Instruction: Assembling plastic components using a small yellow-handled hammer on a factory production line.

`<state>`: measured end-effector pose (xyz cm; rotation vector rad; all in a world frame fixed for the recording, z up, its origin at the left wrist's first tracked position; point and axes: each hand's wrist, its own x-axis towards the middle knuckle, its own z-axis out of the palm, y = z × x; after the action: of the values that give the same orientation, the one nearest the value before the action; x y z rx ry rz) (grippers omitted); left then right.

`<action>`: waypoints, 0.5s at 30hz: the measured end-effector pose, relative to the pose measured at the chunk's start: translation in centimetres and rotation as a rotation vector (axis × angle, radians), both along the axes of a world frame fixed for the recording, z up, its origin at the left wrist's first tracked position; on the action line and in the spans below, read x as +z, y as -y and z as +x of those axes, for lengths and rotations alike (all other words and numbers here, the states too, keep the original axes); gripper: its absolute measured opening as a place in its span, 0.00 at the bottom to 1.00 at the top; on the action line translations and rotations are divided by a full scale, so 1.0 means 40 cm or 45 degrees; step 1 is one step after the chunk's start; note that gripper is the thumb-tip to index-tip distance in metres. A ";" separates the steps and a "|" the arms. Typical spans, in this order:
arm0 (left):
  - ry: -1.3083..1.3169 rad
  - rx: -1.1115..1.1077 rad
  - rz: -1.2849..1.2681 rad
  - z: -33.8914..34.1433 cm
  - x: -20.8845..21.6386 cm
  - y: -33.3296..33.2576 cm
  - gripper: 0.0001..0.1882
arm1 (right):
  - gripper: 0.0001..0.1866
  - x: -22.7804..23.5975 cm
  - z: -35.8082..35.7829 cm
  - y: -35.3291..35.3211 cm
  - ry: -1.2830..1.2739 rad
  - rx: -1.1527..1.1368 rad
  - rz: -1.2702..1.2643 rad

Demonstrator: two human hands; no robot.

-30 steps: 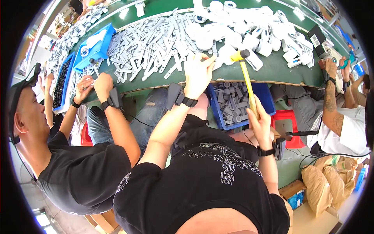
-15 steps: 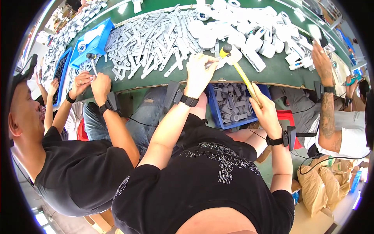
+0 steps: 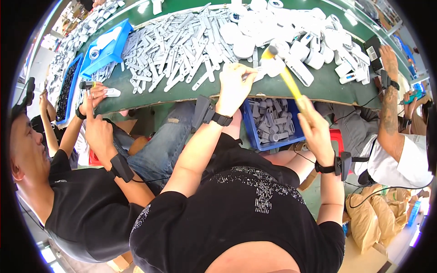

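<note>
Apparently stiff and head-heavy: one yellow-handled hammer point(image 3: 288, 79), best gripped near its lower end, where the right hand point(image 3: 315, 126) was wrapped; left hand point(image 3: 235, 84) pinched one pale part point(image 3: 260, 73).

Tbl strip point(image 3: 325, 85) R of hammer point(image 3: 290, 83) free; white-part pile point(image 3: 314, 58) blocks rear, gaps prob. tight (glare).
</note>
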<state>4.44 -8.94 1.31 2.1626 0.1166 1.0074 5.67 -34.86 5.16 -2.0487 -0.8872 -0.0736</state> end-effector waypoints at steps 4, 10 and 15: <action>-0.023 0.003 -0.032 -0.006 -0.009 -0.002 0.03 | 0.25 0.012 0.012 0.010 -0.003 0.004 -0.169; -0.111 -0.043 -0.018 0.003 0.004 -0.009 0.06 | 0.25 -0.011 0.018 0.004 0.015 0.006 -0.213; -0.167 -0.068 -0.102 0.001 0.003 -0.010 0.06 | 0.26 -0.007 -0.002 -0.003 0.129 0.007 0.079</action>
<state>4.46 -8.53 1.42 2.1464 0.1576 0.8166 5.60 -34.73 4.87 -1.9991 -0.9416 -0.2011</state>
